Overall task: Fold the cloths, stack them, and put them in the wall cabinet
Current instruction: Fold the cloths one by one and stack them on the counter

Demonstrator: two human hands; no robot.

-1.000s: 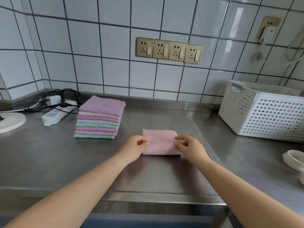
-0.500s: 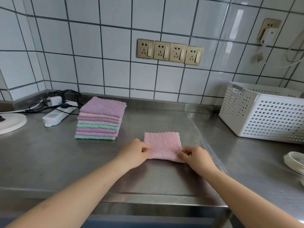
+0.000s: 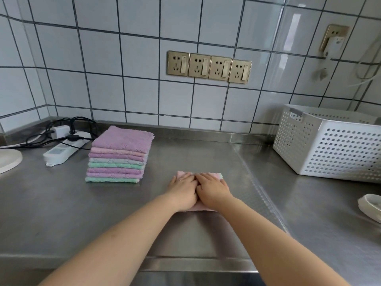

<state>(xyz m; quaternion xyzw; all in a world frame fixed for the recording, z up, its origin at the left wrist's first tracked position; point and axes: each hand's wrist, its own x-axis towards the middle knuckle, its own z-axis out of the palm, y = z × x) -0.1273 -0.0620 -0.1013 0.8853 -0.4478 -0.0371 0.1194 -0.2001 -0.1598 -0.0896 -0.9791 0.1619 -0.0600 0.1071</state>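
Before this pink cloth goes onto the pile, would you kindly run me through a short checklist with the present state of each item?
1. Pink cloth folded small and lying flat on the steel counter: ok.
2. Left hand and right hand pressing palms down on it, side by side: ok.
3. Cloth edges lined up: cannot tell, the hands cover most of it.
4. Stack of folded cloths standing square, nothing on top: ok.
5. Counter between cloth and stack free of things: ok.
6. Wall cabinet ready to receive the stack: cannot tell, it is out of view.
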